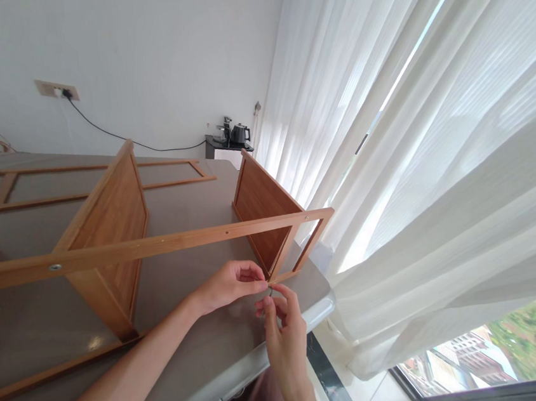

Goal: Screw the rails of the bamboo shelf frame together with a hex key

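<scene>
A wooden shelf frame [181, 240] stands on its side on the grey table, with two wooden shelf boards, a nearer one [114, 242] at left and another [269, 207] at right, set between its rails. My left hand [233, 286] is closed in a pinch at the lower front corner, by the foot of the right board. My right hand [286, 326] comes up from below, thumb and fingers pinched at the same corner. A thin dark sliver shows between the fingertips, too small to name. The fingertips of both hands nearly touch.
A separate wooden ladder-like frame [170, 184] lies toward the back of the grey table [182, 203]. Behind it, a black kettle [240, 133] stands on a small stand. White curtains [414, 179] hang close along the right. The table's rounded edge [324, 306] is near my right hand.
</scene>
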`<state>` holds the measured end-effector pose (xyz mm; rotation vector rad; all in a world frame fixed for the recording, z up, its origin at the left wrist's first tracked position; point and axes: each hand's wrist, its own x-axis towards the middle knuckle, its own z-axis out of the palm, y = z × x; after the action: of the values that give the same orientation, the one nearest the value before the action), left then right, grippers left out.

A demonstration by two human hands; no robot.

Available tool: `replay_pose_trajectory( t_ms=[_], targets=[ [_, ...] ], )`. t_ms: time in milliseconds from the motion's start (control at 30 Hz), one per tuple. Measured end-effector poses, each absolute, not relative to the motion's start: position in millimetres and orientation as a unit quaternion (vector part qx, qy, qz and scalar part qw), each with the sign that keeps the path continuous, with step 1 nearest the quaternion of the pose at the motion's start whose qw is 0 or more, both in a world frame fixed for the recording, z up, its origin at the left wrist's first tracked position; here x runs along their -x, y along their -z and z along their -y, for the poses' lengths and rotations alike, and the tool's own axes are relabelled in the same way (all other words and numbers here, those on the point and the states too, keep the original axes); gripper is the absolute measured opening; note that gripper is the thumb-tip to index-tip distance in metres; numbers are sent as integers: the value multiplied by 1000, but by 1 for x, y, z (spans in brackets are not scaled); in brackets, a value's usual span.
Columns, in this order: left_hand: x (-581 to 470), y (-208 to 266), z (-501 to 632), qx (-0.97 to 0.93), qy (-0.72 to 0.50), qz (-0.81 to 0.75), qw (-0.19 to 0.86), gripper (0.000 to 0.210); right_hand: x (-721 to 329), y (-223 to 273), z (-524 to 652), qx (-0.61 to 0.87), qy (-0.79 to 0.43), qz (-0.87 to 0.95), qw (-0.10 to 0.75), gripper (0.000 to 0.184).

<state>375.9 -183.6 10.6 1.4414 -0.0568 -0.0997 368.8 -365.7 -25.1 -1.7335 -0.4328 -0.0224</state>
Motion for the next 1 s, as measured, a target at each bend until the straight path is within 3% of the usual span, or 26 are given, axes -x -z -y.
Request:
replay_pose_trajectory(
  t_ms=[233,800,1000],
  targets=[
    [-376,-7,184,-690,47,45,721,30,-374,18,367,721,-42,163,672,34],
    [-374,-13,185,-707,53,92,700,31,-384,15,369,771,-15,115,627,45],
    [-378,-11,186,-743,-3,19,669,27,-398,21,385,793,-23,81,604,47]
  ],
)
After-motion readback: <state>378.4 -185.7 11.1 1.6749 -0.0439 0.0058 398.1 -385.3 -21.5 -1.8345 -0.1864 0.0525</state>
